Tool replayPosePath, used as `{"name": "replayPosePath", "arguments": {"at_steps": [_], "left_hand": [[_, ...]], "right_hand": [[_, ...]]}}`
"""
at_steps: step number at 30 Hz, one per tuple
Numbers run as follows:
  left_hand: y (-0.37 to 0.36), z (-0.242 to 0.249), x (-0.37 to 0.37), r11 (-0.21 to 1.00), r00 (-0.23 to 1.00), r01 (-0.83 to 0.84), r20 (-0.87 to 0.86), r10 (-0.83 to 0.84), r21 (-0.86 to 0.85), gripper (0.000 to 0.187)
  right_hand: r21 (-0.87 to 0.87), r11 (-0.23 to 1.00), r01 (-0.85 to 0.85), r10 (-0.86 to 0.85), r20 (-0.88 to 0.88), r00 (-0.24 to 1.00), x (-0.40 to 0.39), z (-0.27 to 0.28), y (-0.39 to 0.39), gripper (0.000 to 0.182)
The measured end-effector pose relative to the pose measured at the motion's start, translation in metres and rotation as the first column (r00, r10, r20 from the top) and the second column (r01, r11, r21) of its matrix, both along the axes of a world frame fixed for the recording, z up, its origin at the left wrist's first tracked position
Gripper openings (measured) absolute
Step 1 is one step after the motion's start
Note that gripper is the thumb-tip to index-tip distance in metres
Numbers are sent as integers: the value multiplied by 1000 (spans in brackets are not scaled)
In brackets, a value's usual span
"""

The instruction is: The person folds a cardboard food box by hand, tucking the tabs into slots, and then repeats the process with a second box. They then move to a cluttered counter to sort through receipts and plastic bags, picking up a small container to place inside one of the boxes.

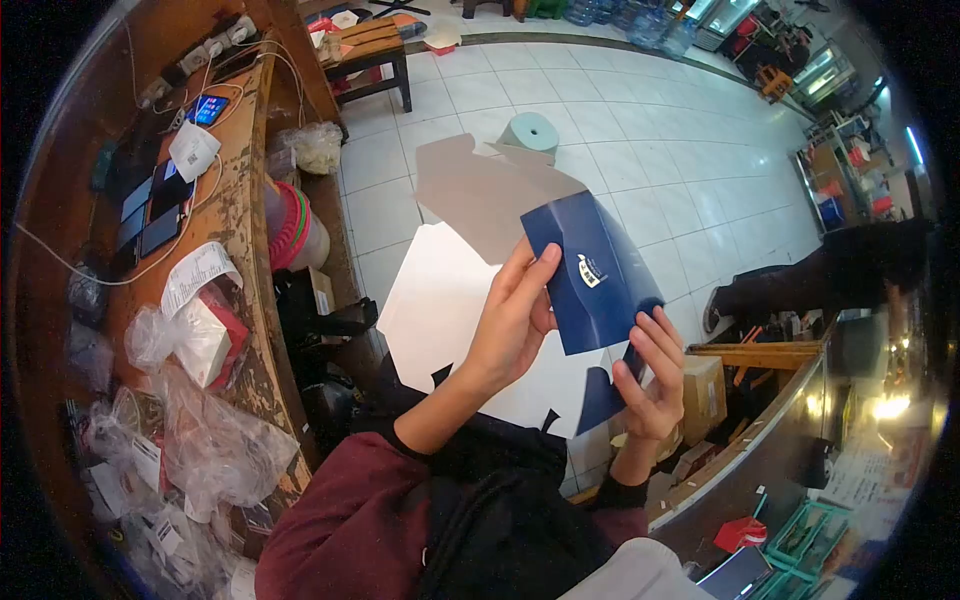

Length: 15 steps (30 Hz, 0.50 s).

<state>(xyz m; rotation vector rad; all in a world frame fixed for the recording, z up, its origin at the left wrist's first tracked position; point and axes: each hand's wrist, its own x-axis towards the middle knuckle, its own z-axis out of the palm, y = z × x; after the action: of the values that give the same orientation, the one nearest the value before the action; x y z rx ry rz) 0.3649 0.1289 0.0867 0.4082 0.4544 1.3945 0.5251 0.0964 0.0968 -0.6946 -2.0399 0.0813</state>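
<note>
A dark blue printed card panel (600,275), with a small white-and-gold logo, is held up in front of me; it looks like part of a folding box. My left hand (522,300) pinches its left edge, thumb on the blue face and fingers behind. My right hand (655,375) grips its lower right corner, fingers bent round the edge. Below lies a white flat card sheet (440,310) over my lap, and behind it a grey-looking card sheet (495,195). A blue flap (598,402) shows under my right hand. Whether these pieces are joined is partly hidden.
To the left, a worn wooden counter (225,190) bears a lit phone (207,110), receipts and clear plastic bags (220,440). A pale green paper roll (530,132) stands on the tiled floor. At right are a cardboard box (703,400), another person's dark-clothed leg (780,290) and green baskets (800,535).
</note>
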Motion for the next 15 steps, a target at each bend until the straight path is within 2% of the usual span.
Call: {"name": "replayPosePath", "arguments": {"at_steps": [2,3,5,6,8,11,15], "left_hand": [[-3,3,-1,997,998,45,52,-42,-59,26],[-4,3,-1,997,998,42,52,-39,-59,26],[-5,4,-1,997,997,51,65,-47,-62,28],[-5,4,-1,997,997,51,67,-48,-57,28],[-8,6,-1,999,998,47,50,-46,-14,31],[-11,8,2,999,995,17,96,-14,-33,33],[-8,-2,-6,998,993,58,102,-58,10,29]], "right_hand": [[-5,997,-75,75,108,991,-2,10,1,42],[-6,997,-78,78,108,991,-2,16,1,42],[12,999,-38,32,345,938,-3,30,1,41],[16,999,-39,31,348,937,-4,31,1,41],[86,985,147,-170,439,882,-9,32,-1,42],[29,979,200,-192,443,876,-12,38,-4,46],[-61,997,49,-22,381,925,-8,33,-2,50]]}}
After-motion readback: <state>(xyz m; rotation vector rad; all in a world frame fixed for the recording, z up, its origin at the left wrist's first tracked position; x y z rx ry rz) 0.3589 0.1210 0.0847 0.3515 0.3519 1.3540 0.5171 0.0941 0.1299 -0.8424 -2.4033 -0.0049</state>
